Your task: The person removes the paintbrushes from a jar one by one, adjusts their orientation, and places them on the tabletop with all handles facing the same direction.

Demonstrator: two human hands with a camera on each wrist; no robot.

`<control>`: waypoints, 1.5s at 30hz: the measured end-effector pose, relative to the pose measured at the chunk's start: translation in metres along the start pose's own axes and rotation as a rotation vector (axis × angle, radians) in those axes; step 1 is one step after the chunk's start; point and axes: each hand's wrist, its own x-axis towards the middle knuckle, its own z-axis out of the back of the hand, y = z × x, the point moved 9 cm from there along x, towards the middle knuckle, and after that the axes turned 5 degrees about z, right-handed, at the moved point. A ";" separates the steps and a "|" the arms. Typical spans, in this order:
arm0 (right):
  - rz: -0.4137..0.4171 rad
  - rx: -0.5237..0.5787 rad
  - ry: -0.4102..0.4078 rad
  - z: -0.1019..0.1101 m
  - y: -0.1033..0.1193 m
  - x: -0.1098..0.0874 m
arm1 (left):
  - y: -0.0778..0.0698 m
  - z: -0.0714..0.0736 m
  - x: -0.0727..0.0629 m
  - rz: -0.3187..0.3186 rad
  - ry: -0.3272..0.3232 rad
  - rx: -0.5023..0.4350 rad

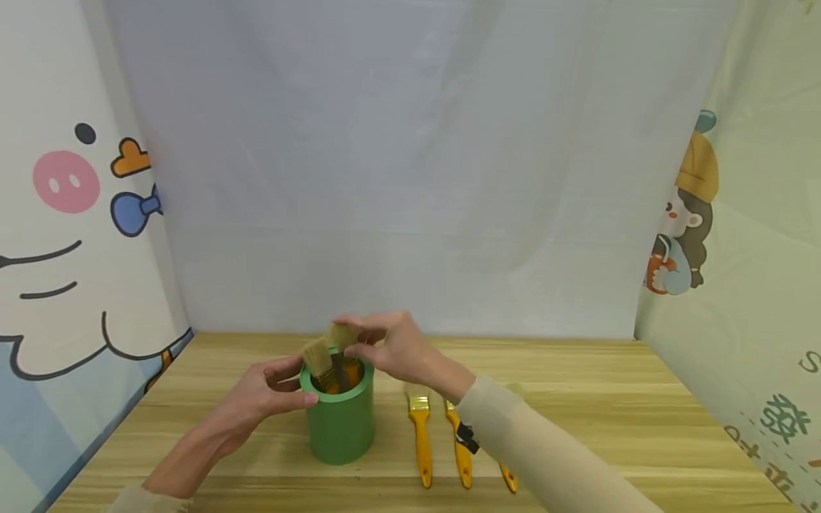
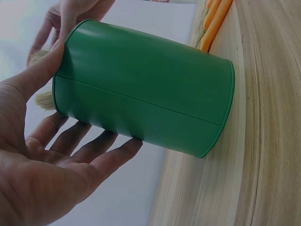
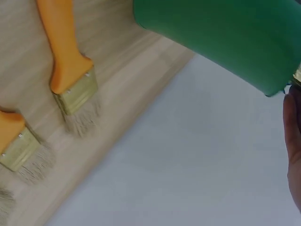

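Note:
A green can [image 1: 342, 431] stands upright on the wooden table, left of centre. My left hand [image 1: 256, 395] grips it near the rim, thumb on the near side and fingers round the left side, as the left wrist view shows. At the mouth of the can my right hand [image 1: 400, 349] pinches a paintbrush [image 1: 342, 335] by its bristle end, handle down inside. Another paintbrush [image 1: 317, 356] leans in the can, bristles up over the left rim. Between them shows a dark strip [image 1: 341, 372] with a green tip. The can's wall hides the lower handles.
Right of the can, three paintbrushes with orange handles lie on the table: one nearest the can [image 1: 421, 442], a middle one [image 1: 462, 459], and one [image 1: 509, 477] mostly under the right sleeve [image 1: 532, 434]. A pale cloth [image 1: 410, 178] hangs behind the table's far edge.

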 end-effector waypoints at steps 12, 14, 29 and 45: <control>0.142 0.052 -0.130 0.043 0.036 0.022 | 0.000 0.001 0.001 0.004 -0.005 0.000; 0.149 0.068 -0.142 0.050 0.041 0.025 | 0.001 0.000 0.001 0.001 -0.002 -0.004; 0.165 0.053 -0.188 0.102 0.060 0.024 | 0.000 -0.001 0.001 -0.019 0.004 -0.027; -0.058 0.025 -0.120 0.107 0.019 -0.040 | 0.000 0.000 0.001 -0.003 -0.006 -0.024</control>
